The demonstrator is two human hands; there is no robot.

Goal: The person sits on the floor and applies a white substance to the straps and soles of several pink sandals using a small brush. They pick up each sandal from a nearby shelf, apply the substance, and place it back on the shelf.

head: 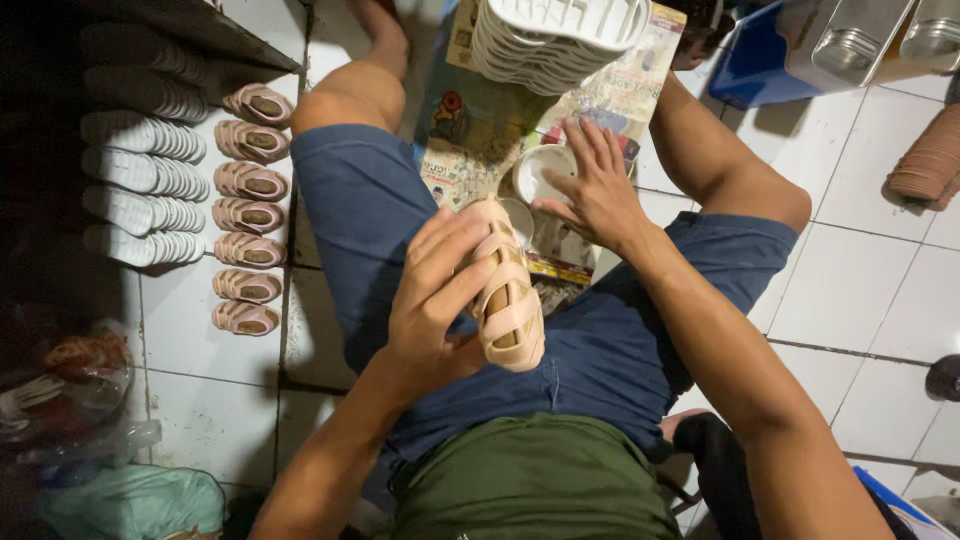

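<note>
Down over the lap — left hand wrapped around a small beige strappy sandal, fingers clamped on its left side and straps. Right hand up at one o'clock from the shoe, fingers spread apart, tips touching a small white bowl on printed paper on the floor. Probably light, soft and flexible, a little slick — best gripped across the sole's edges, not by the thin straps. Off at nine o'clock, a row of matching sandals beside stacked white soles.
</note>
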